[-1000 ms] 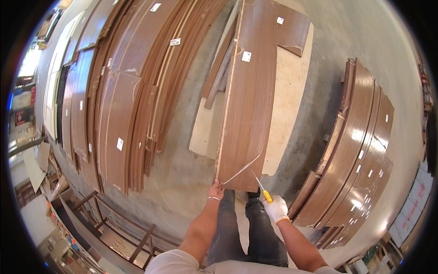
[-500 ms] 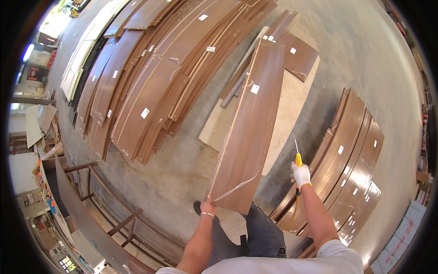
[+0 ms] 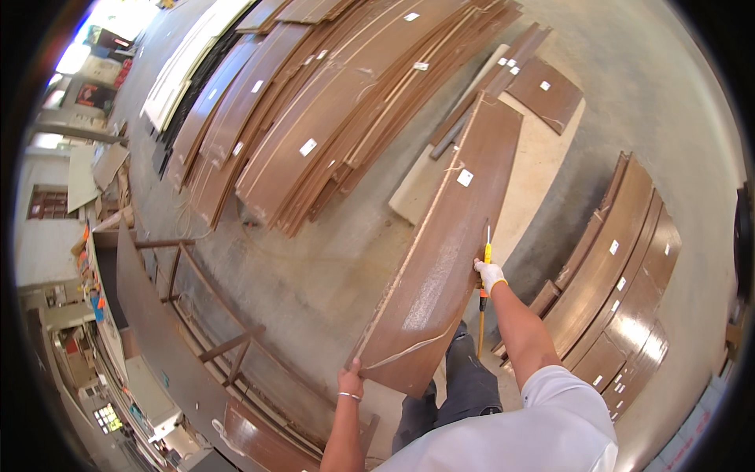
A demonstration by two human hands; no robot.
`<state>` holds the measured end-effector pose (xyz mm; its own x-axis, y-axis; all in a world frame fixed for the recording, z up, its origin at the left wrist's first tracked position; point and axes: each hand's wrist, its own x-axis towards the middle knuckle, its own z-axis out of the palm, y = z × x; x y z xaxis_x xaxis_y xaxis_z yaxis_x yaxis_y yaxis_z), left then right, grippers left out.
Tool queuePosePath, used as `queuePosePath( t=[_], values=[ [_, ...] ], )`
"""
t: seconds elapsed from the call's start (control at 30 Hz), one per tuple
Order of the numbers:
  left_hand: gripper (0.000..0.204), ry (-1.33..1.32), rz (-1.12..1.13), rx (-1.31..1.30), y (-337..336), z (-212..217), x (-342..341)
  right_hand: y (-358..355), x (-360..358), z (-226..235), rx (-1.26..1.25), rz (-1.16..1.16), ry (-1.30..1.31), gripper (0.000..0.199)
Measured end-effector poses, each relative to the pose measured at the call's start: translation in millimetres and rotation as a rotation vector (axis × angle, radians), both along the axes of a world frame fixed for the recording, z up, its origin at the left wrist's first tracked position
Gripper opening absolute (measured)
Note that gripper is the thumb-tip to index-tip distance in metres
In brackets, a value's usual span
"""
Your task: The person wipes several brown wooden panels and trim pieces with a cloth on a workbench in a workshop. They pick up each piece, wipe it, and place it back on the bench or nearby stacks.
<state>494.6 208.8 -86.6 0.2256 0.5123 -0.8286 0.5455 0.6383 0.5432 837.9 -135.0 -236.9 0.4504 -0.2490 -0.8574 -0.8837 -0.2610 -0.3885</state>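
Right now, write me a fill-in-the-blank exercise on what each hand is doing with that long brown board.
1. The right hand wears a white ____.
2. The tool in the right hand has a ____ handle.
3. The bare left hand grips the near end of the long brown ____.
4. On the left wrist sits a thin ____.

Missing words: glove; yellow; board; bracelet

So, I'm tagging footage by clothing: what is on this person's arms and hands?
The left hand is bare, with a thin silver bangle at the wrist. The right hand wears a white work glove with a yellow-orange cuff. Both forearms are uncovered; a short white sleeve shows on the right upper arm.
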Motion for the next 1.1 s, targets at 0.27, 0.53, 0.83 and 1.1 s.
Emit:
queuePosePath(
  t=[0.27,0.53,0.83,1.1],
  values=[
    [0.044,-0.303,0.290,0.007,-12.9,80.1,-76.1,45.6,-95.6,65.8,0.340,-0.195,-0.096,0.020],
    [0.057,-0.208,0.258,0.247,17.9,120.4,-147.3,55.1,-204.1,91.6,0.366,-0.137,-0.077,0.009],
    [0.060,-0.144,0.153,0.214,62.8,122.2,-163.0,51.2,-269.9,135.3,0.396,0.257,0.022,0.017],
    [0.042,-0.371,0.124,-0.001,91.8,195.7,-103.9,-22.6,-391.6,239.2,-0.272,0.690,-0.275,0.033]
  ],
)
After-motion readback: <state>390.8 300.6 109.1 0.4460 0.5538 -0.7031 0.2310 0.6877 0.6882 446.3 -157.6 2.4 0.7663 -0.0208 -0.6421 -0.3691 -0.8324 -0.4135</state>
